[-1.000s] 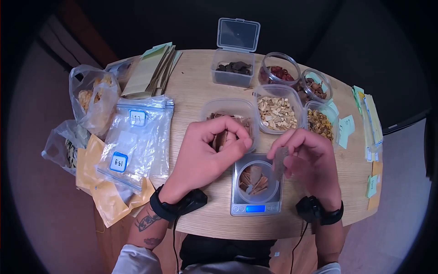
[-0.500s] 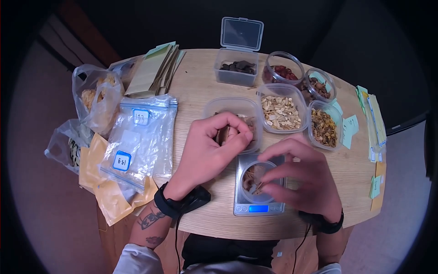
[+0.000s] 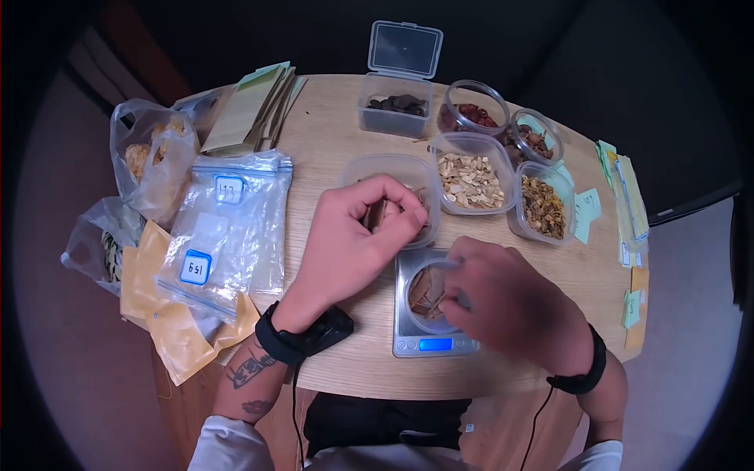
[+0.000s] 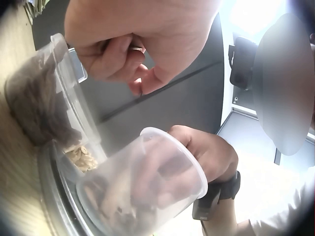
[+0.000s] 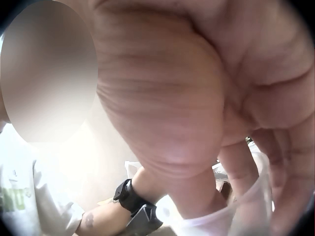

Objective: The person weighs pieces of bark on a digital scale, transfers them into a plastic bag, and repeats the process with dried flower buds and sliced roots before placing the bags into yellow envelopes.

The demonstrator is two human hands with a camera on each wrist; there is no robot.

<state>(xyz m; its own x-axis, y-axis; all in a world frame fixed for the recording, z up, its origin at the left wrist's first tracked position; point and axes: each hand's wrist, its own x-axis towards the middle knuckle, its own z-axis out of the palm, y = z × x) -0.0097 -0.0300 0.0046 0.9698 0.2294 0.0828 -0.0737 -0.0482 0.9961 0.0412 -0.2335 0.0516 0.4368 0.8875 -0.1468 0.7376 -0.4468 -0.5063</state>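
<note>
My left hand [image 3: 345, 231] is curled above a plastic tub [image 3: 349, 169] of brown bark pieces, with a strip of bark [image 3: 376, 214] showing between its fingers and palm. My right hand [image 3: 518, 302] reaches down into a clear plastic cup [image 4: 170, 140], its thumb and fingers inside the wall. Brown bark pieces [image 3: 425, 292] lie in that cup, which stands on a silver digital scale [image 3: 405, 323] with a lit blue display. In the right wrist view the thumb [image 5: 197, 196] dips past the rim; I cannot tell whether the fingertips pinch a piece.
Behind the hands stand a tub of pale slices [image 3: 471, 180], a tub of yellowish dried pieces [image 3: 543, 206], a lidded box [image 3: 393, 122] with dark pieces and two round jars. Clear zip bags [image 3: 228, 228], padded envelopes [image 3: 184, 341] and paper envelopes [image 3: 250, 110] lie at the left.
My right hand earlier held a bark piece beside the cup, then moved over it with spread fingers; now its fingers are down inside. The left hand stays over the tub.
</note>
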